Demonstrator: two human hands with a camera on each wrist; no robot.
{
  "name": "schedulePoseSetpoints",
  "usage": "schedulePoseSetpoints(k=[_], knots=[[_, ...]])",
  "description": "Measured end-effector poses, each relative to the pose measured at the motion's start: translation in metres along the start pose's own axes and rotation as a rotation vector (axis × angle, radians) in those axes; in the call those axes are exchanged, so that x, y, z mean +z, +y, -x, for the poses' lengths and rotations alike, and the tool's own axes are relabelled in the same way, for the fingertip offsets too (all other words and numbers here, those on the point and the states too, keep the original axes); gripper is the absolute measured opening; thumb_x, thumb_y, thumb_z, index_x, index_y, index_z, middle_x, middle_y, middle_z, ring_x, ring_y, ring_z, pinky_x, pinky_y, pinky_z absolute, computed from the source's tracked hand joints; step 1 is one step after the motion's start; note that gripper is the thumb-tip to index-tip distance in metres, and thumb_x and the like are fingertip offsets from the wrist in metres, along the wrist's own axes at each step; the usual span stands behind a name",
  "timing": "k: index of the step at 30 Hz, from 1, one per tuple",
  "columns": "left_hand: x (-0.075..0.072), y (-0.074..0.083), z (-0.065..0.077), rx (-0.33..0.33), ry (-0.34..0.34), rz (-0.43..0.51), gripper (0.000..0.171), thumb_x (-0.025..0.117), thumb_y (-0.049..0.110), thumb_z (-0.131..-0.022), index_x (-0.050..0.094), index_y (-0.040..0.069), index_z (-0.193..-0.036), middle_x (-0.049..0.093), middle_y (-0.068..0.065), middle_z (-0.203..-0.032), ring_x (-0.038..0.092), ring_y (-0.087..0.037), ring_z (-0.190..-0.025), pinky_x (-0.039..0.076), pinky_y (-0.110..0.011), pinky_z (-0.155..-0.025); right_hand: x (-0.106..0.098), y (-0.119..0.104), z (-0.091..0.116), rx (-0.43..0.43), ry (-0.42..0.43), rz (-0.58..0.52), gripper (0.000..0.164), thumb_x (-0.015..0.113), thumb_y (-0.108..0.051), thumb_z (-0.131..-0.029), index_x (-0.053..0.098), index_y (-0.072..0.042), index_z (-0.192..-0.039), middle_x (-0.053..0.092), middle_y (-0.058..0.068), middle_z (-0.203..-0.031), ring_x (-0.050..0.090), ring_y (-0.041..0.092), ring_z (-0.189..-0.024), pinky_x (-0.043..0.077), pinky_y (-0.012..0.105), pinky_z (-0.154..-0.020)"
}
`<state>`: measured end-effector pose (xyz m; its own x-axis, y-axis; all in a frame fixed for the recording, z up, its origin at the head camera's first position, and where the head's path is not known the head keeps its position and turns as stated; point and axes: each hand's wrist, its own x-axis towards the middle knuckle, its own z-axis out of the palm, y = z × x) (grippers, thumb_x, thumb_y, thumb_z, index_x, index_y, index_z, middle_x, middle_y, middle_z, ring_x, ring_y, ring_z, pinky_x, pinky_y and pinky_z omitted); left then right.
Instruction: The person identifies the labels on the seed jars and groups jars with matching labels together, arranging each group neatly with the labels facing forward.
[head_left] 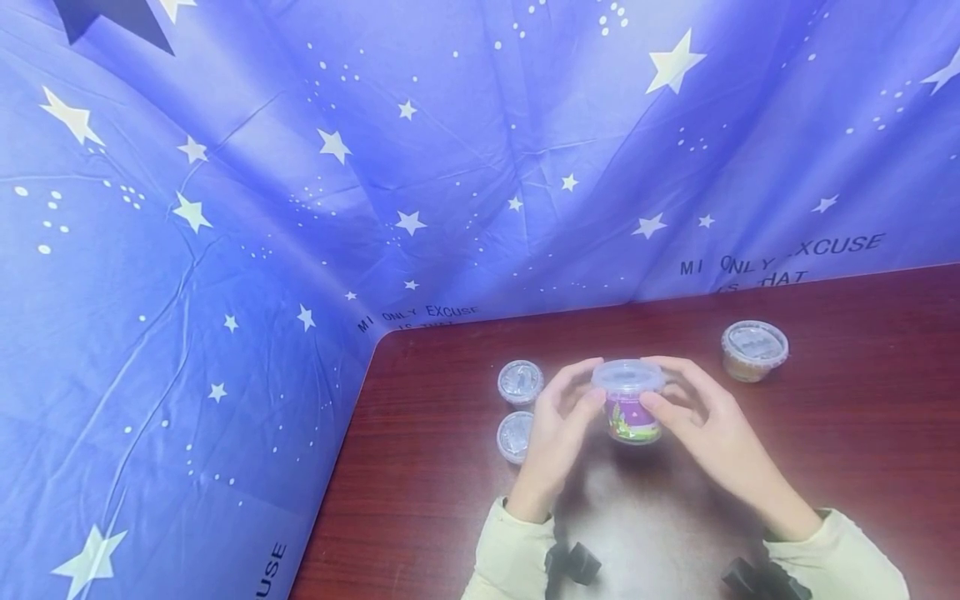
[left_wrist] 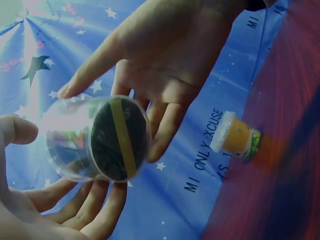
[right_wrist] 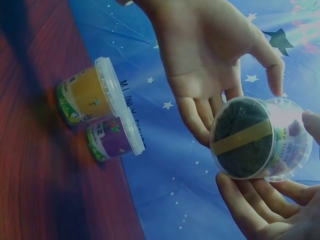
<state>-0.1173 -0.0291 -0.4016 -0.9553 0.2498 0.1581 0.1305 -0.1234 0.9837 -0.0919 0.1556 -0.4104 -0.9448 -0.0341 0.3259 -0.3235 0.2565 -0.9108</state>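
Both hands hold a small clear plastic tub (head_left: 633, 414) with a purple and green label and a translucent lid, raised above the table. My left hand (head_left: 561, 421) grips its left side, thumb at the front and fingers around the back. From the right, my right hand (head_left: 708, 421) grips it the same way, thumb near the lid rim. In the left wrist view the tub's base (left_wrist: 120, 139) looks dark, with a yellow strip across it. The right wrist view also shows this dark base (right_wrist: 242, 138).
Left of my left hand stand two lidded tubs, one orange-labelled (right_wrist: 87, 95) and one purple-labelled (right_wrist: 111, 136). Another lidded tub (head_left: 754, 352) with orange sides is at the back right. A blue star-printed cloth (head_left: 450, 167) rises behind and left of the dark red table (head_left: 420, 467).
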Motion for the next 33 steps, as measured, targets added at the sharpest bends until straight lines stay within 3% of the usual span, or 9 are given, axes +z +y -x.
schedulePoseSetpoints(k=[7,13,22,27,33], knots=[[0.0050,0.0022,0.0024,-0.023,0.038,-0.023,0.041,0.070,0.014,-0.090,0.062,0.015,-0.130,0.068,-0.006,-0.119,0.066,-0.027,-0.104,0.058,-0.027,-0.084,0.0025,0.0003,0.0005,0.004,0.016,-0.008,0.042,0.063,-0.007,-0.096,0.052,-0.009,-0.137,0.069,-0.013,-0.110,0.066,0.002,-0.098,0.054,0.014,-0.084],[0.0041,0.0012,0.0017,-0.011,0.037,-0.023,0.041,0.069,0.013,-0.090,0.062,0.015,-0.130,0.068,-0.006,-0.119,0.064,-0.035,-0.108,0.058,-0.027,-0.085,0.0025,0.0001,0.0005,-0.001,0.007,-0.005,0.042,0.063,-0.006,-0.096,0.052,-0.009,-0.137,0.068,-0.012,-0.112,0.065,0.002,-0.099,0.053,0.015,-0.084],[0.0009,0.0008,0.0002,-0.007,0.019,0.012,0.040,0.066,0.011,-0.092,0.060,0.005,-0.132,0.066,-0.015,-0.120,0.065,-0.015,-0.105,0.056,-0.026,-0.089,-0.0013,-0.0004,-0.0003,-0.013,-0.041,0.008,0.038,0.056,-0.008,-0.100,0.050,-0.007,-0.138,0.064,-0.014,-0.115,0.064,0.000,-0.101,0.054,0.017,-0.083],[-0.0019,0.0009,-0.0002,-0.014,-0.007,0.023,0.042,0.064,0.011,-0.094,0.057,0.002,-0.134,0.064,-0.019,-0.123,0.064,-0.013,-0.107,0.056,-0.026,-0.090,-0.0030,-0.0006,0.0000,-0.025,-0.066,-0.006,0.038,0.052,-0.007,-0.102,0.049,-0.008,-0.140,0.063,-0.013,-0.119,0.063,0.000,-0.104,0.053,0.015,-0.086],[-0.0016,0.0010,-0.0002,-0.005,-0.035,0.023,0.039,0.060,0.010,-0.095,0.059,0.005,-0.134,0.063,-0.013,-0.130,0.063,-0.014,-0.114,0.054,-0.027,-0.094,-0.0031,-0.0008,-0.0003,-0.032,-0.110,-0.033,0.039,0.051,-0.008,-0.102,0.048,-0.010,-0.141,0.063,-0.010,-0.127,0.059,-0.002,-0.115,0.048,0.012,-0.093]])
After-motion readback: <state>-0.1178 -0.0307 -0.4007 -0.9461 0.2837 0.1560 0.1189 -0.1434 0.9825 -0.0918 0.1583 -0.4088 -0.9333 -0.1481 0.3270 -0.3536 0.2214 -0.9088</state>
